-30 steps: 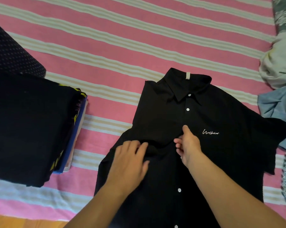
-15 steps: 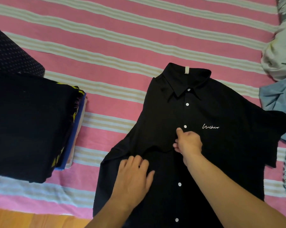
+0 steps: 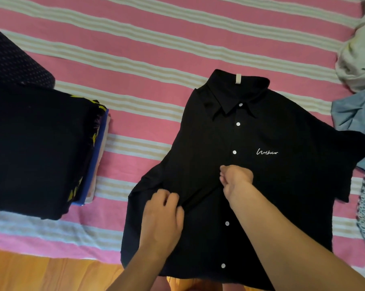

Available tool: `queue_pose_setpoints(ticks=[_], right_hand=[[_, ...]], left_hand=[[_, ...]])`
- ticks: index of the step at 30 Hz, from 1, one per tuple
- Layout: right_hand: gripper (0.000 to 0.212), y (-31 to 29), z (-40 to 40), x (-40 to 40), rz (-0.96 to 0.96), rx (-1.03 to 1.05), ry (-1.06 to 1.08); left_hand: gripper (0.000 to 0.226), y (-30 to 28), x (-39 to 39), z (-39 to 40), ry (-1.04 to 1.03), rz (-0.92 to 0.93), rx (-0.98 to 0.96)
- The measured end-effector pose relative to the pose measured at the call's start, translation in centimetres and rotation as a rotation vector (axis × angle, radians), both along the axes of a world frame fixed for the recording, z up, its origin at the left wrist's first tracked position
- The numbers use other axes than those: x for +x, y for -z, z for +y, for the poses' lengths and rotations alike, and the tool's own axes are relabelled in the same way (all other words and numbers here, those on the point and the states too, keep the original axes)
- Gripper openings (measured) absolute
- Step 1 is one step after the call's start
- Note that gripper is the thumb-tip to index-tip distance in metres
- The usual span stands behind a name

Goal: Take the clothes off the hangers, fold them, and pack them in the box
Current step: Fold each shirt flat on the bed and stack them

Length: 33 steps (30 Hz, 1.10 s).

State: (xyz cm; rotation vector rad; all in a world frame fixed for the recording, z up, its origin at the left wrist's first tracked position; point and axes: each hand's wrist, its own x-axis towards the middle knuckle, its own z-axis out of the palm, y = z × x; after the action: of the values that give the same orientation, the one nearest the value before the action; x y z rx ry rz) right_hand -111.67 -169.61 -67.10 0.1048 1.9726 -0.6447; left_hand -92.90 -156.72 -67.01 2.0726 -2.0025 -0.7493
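Note:
A black button-up shirt (image 3: 271,185) with white buttons and a small white script logo lies face up on the pink striped bed cover, collar away from me. Its left sleeve is folded in over the chest. My left hand (image 3: 162,215) pinches the lower edge of that folded sleeve with curled fingers. At the button line, my right hand (image 3: 236,176) grips the sleeve's other end, fingers curled. No box or hanger is in view.
A stack of folded clothes (image 3: 37,152), black on top with yellow, blue and peach layers beneath, sits at the left. Loose pale and blue garments (image 3: 357,85) are heaped at the right edge. The bed's near edge meets a wooden floor (image 3: 41,274).
My left hand slid down toward me and went from flat on the cloth to pinching the sleeve edge. My right hand closed its fingers on the fold at the placket.

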Motion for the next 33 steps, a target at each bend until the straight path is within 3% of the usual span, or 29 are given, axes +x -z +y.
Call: queue_pose_setpoints(ticks=[3,4,6,9,11,13,16,18,19,23,26,30,33], right_hand=[[0.038,-0.1,0.6,-0.4,0.269,-0.001,0.065],[0.039,-0.3,0.8,-0.3,0.364,0.011,0.001],[0.040,-0.5,1.6,-0.2,0.572,0.004,-0.379],[0.064,-0.1,1.8,-0.7,0.723,-0.160,-0.932],[0.072,0.2,0.2,-1.1,0.607,-0.130,-1.001],[0.061,0.0,-1.3,-1.5,0.405,-0.007,-0.920],[0.026,-1.8,-2.6,-1.8,0.020,0.022,-0.786],[0.023,-4.3,-4.5,-0.7,-0.224,-0.088,-0.737],[0.024,-5.7,-5.9,0.3,-0.309,-0.144,-0.728],[0.028,-7.6,-13.5,6.8,-0.367,-0.243,-0.737],[0.027,-7.0,-17.0,12.1,-0.369,-0.258,-0.847],[0.025,-5.8,-18.5,15.4,-0.365,-0.250,-0.941],[0.018,-4.7,-18.6,14.4,-0.404,-0.270,-0.890]], left_hand=[[0.019,0.1,0.6,1.6,0.064,0.030,0.036],[0.022,0.2,0.8,2.0,0.112,-0.001,0.039],[0.029,0.1,1.5,2.1,0.196,-0.058,0.029],[0.021,-0.2,3.1,1.0,0.173,-0.079,-0.074],[0.030,0.0,4.5,-0.3,0.118,-0.118,-0.089],[0.043,0.5,6.0,-2.0,0.122,-0.145,-0.035],[0.025,1.4,7.3,-4.0,0.131,-0.102,0.008],[0.009,1.5,7.8,-4.9,-0.016,0.030,0.053],[0.011,1.4,8.1,-5.3,-0.148,0.115,0.094],[0.023,1.0,9.6,-6.4,-0.693,0.465,0.202],[0.022,0.4,9.9,-7.2,-0.865,0.616,0.254],[0.020,0.9,9.9,-7.8,-0.857,0.606,0.278],[0.019,1.4,10.1,-8.0,-0.574,0.240,0.257]])
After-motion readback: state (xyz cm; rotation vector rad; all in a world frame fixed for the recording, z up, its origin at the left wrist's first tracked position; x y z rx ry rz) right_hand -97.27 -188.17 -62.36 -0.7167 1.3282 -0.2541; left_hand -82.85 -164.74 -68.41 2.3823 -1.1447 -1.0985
